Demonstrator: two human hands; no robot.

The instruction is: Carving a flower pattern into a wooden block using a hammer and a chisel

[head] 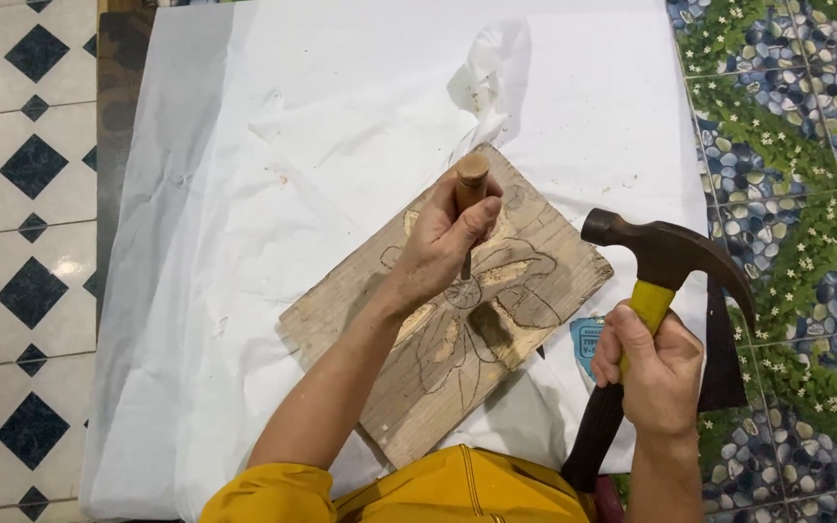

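left hand is wrapped around a wooden-handled chisel, standing nearly upright, tip probably at the flower carving's centre on the wooden board. right hand grips a claw hammer, its head hanging just right of the chisel's butt, apart from it.

Chisel blade mostly hidden by left hand; tip contact unclear. Hammer grip partly covered by right hand. Blue label half hidden behind board.
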